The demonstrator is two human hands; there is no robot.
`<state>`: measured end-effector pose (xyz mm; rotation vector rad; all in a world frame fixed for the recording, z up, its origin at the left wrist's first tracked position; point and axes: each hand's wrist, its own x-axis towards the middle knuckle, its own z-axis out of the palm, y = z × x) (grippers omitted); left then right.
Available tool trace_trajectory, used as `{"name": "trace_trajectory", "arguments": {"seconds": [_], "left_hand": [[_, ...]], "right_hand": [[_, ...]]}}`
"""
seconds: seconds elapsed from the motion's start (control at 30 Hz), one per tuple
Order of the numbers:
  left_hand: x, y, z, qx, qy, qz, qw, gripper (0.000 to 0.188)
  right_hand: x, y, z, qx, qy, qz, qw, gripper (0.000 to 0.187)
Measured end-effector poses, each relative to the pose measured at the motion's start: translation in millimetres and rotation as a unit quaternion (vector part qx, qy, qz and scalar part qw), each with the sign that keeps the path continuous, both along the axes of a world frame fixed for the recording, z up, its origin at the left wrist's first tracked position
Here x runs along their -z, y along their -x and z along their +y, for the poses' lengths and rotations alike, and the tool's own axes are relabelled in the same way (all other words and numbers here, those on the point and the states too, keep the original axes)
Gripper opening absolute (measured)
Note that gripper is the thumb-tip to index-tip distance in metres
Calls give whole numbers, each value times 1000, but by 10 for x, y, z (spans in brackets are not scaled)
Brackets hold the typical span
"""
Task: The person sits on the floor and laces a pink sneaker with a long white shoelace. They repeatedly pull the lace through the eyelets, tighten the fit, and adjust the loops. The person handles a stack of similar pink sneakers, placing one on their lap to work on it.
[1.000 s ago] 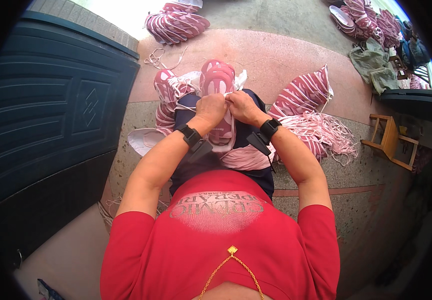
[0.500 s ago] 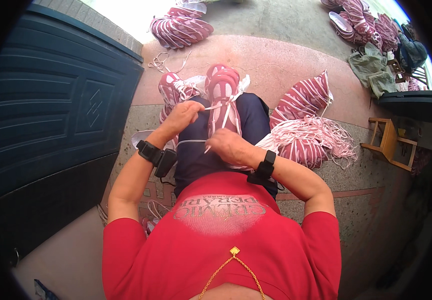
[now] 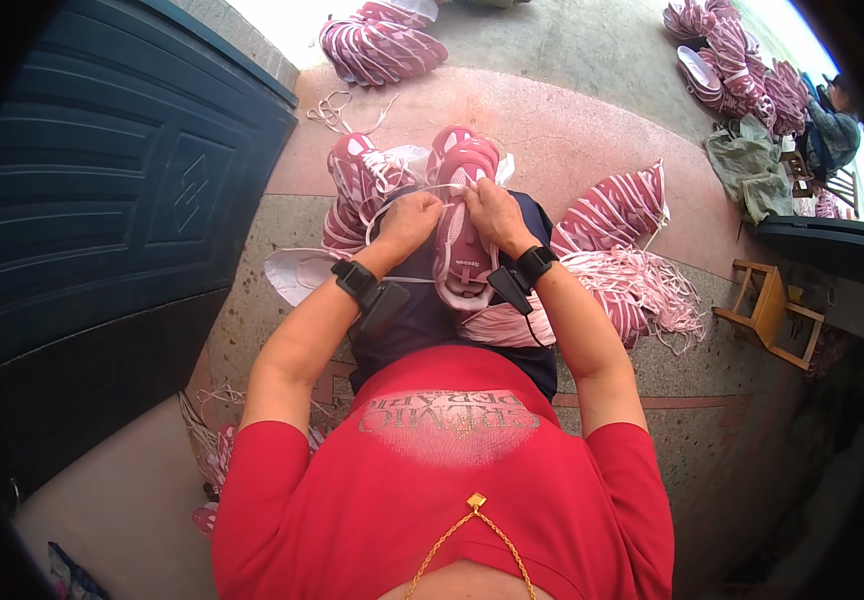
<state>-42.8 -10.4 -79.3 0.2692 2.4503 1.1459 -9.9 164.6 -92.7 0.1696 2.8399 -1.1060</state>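
A pink and white sneaker (image 3: 465, 250) rests on my lap, its toe pointing away from me and its heel close to my belly. My left hand (image 3: 412, 222) is closed in a pinch at the left side of the lacing, with a white shoelace (image 3: 442, 187) running from it across the shoe. My right hand (image 3: 497, 215) bends over the right side of the lacing, its fingertips pinched on the lace; the exact grip is partly hidden. Just left of my knee is another pink sneaker (image 3: 354, 165) with loose white laces.
Bundles of pink shoe uppers (image 3: 612, 208) and a heap of pale pink laces (image 3: 642, 290) lie to the right. A wooden stool (image 3: 767, 310) stands beyond them. More uppers (image 3: 382, 45) sit ahead. A dark blue door (image 3: 112, 180) flanks my left. A person (image 3: 834, 125) sits far right.
My right hand has gone from the shoe's heel end up to the lacing. My left hand has shifted slightly right and nearer to me. The lace pulled toward my lap is no longer in my right hand.
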Motion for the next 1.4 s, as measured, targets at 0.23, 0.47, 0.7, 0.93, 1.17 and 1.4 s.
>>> {"name": "trace_trajectory", "arguments": {"seconds": [0.23, 0.47, 0.7, 0.93, 1.17, 1.4], "left_hand": [[-61, 109, 132, 108, 160, 164, 967, 21], [-160, 114, 144, 154, 173, 192, 954, 19], [-74, 166, 190, 126, 137, 191, 964, 21], [-102, -11, 121, 234, 164, 244, 927, 32], [61, 219, 134, 226, 79, 54, 969, 14], [92, 168, 67, 216, 18, 47, 975, 22]], "right_hand": [[31, 30, 35, 8, 40, -11, 999, 34], [29, 17, 17, 14, 45, -14, 999, 35], [-110, 27, 43, 35, 109, -18, 993, 36], [-257, -138, 69, 23, 248, -143, 958, 35], [-167, -79, -152, -28, -16, -62, 998, 34], [-78, -98, -277, -69, -135, -27, 988, 19]]}}
